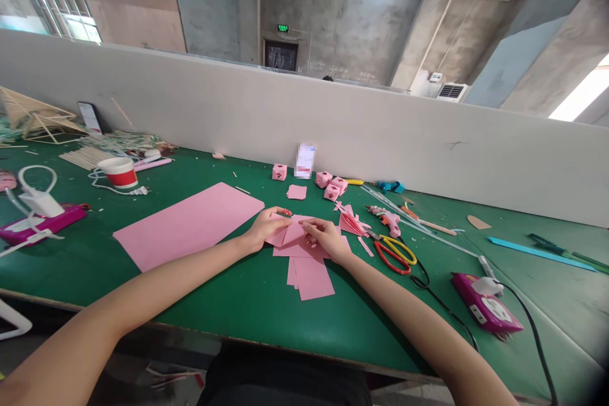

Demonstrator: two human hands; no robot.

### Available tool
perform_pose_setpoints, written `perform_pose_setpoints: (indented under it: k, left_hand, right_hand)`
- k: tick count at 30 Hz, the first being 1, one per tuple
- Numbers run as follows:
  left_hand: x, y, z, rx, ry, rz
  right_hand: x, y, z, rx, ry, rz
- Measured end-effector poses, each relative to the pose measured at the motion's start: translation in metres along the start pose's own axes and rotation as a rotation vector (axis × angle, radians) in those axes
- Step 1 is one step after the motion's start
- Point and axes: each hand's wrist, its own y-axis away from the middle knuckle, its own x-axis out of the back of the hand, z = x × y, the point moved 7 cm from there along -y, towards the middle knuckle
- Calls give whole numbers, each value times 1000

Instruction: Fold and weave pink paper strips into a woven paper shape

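A small folded piece of pink paper (295,232) is held between my two hands, over the middle of the green table. My left hand (267,227) grips its left side, thumb and fingers closed on it. At its right edge my right hand (328,238) pinches the paper with bent fingers. Beneath my hands lie several loose pink paper pieces (316,280), partly covered. A large pink sheet (190,225) spreads out to the left, touching neither hand. Beyond my hands rests a small stack of pink squares (297,192).
Several pink paper cubes (333,186) stand near a propped phone (304,160). To the right lie red-and-yellow scissors (396,255), a pink glue gun (387,221) and a purple power strip (488,306). A paper cup (120,172) is at left. A grey partition (214,104) borders the table's back.
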Motion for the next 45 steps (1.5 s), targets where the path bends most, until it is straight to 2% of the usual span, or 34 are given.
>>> perform_pose_setpoints:
  k: [8,17,22,25,33,37,45]
  left_hand:
    - [5,-4,-6,14,42,36]
    - [9,-4,-4,-50,-19,85]
    - [7,-5,7,-95,-94,15]
    - [6,-7,10,-61,-110,-38]
    - [-10,-1,1,-36,-178,-246]
    - [-13,0,1,-81,-153,-244]
    - [-7,-2,2,-48,-168,-178]
  right_hand:
    - [-1,0,0,-1,32,9]
    - [4,0,2,-34,-12,46]
    - [5,1,0,-35,-27,52]
    - [4,2,0,-31,-22,58]
    - [2,0,3,-16,-13,23]
    - [4,0,1,-27,-22,52]
    - [4,2,-3,-32,-78,78]
